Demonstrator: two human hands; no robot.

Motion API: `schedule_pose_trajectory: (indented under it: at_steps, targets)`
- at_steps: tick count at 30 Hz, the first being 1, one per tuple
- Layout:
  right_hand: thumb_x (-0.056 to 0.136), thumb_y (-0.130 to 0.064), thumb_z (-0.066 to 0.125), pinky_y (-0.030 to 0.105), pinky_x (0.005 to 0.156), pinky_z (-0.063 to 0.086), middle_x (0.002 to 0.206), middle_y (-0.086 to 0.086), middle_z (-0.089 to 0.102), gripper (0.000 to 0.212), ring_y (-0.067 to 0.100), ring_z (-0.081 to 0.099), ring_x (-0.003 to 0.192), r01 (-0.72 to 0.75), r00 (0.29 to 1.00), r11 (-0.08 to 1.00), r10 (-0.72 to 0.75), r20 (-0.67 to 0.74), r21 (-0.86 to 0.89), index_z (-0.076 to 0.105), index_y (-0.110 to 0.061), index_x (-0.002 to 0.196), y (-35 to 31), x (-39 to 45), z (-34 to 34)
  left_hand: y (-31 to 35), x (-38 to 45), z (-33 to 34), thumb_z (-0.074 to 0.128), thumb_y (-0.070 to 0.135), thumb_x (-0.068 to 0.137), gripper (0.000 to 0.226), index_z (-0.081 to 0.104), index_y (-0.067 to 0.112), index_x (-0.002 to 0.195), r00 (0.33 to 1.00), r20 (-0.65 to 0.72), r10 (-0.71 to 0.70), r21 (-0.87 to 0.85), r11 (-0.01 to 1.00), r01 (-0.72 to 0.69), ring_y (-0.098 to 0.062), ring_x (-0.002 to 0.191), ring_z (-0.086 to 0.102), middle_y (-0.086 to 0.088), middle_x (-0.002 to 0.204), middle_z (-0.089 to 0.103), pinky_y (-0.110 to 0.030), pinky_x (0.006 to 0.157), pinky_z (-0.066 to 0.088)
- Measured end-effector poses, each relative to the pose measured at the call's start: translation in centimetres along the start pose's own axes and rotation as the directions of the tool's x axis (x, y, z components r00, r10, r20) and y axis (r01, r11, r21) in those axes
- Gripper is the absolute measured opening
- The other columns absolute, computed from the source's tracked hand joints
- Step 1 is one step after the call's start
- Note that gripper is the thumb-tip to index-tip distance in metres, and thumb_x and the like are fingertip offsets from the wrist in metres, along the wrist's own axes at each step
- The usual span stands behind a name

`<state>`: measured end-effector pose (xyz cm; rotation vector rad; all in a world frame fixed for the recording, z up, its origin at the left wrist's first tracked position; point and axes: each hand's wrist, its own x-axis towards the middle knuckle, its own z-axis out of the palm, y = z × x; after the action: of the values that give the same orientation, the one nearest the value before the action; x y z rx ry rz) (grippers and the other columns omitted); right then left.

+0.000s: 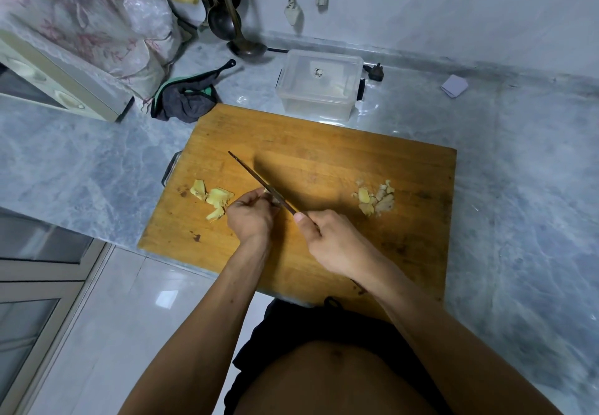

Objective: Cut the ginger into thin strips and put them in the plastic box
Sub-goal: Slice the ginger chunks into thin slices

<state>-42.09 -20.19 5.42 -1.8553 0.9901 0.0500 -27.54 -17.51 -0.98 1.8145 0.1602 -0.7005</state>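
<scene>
With the ginger piece (266,194) pinched on the cutting board (324,142) by the left hand (251,217) and the knife (259,182) gripped by the right hand (334,239), narrow even strokes are advised, fingers (259,195) tucked back from the blade; plastic box (319,85) stands open beyond the far edge.

Dim, bluish, wide-angle edge distortion.

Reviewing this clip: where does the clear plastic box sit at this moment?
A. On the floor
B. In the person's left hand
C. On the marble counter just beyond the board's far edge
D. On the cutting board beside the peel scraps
C: the plastic box stands on the marble counter past the far edge of the cutting board, while both hands work with the knife on the board.
</scene>
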Motion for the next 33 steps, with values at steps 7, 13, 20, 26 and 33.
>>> schedule_pose_trajectory:
  at_steps: [7,13,20,26,33]
  targets:
    - [0.106,-0.046,0.036,0.031,0.063,0.038,0.068,-0.008,0.048,0.043,0.016,0.052,0.068,-0.002,1.0,1.0,0.003,-0.02,0.02,0.043,-0.03,0.067,0.7,0.7,0.7,-0.3,0.4,-0.1,0.054,-0.011,0.084,0.029,0.071,0.01,0.076,1.0,0.017,-0.005,0.002,1.0,0.005,-0.033,0.077,0.073,-0.016,0.082,0.074,-0.046,0.076,0.061]
    - [0.105,-0.048,0.035,0.033,0.068,0.044,0.073,-0.008,0.054,0.038,0.017,0.056,0.074,0.024,0.999,1.0,-0.023,-0.045,0.009,0.049,-0.028,0.076,1.5,0.5,1.4,-0.7,0.5,-0.5,0.054,-0.01,0.083,0.026,0.071,0.009,0.078,0.999,0.044,0.004,0.015,1.0,-0.005,-0.038,0.079,0.073,-0.019,0.084,0.074,-0.05,0.076,0.061]
    - [0.106,-0.048,0.034,0.032,0.058,0.038,0.066,-0.002,0.05,0.046,0.012,0.047,0.057,-0.028,1.0,0.992,0.03,-0.008,0.122,0.049,-0.019,0.074,1.3,0.5,-0.5,0.3,0.3,-0.6,0.072,0.004,0.086,0.004,0.074,0.007,0.089,0.994,0.078,-0.079,-0.023,0.996,0.081,-0.021,0.061,0.065,-0.009,0.076,0.07,-0.03,0.063,0.06]
    - [0.106,-0.049,0.032,0.031,0.055,0.041,0.07,0.004,0.056,0.053,0.01,0.048,0.052,-0.035,0.999,0.99,0.037,-0.011,0.138,0.054,-0.006,0.085,0.9,-0.4,-1.2,0.0,0.1,-0.8,0.073,0.006,0.085,0.011,0.075,0.007,0.096,0.992,0.114,-0.054,0.0,0.999,0.054,-0.017,0.062,0.064,-0.007,0.076,0.071,-0.034,0.075,0.06]
    - [0.107,-0.046,0.034,0.03,0.048,0.042,0.067,0.005,0.056,0.051,0.009,0.048,0.045,0.011,1.0,0.996,-0.009,-0.028,0.09,0.051,-0.01,0.076,0.1,-1.6,-1.8,-0.3,-0.1,-0.5,0.07,0.003,0.086,0.011,0.076,0.005,0.095,0.994,0.079,-0.071,-0.057,0.996,0.075,-0.015,0.062,0.065,-0.007,0.077,0.073,-0.029,0.073,0.06]
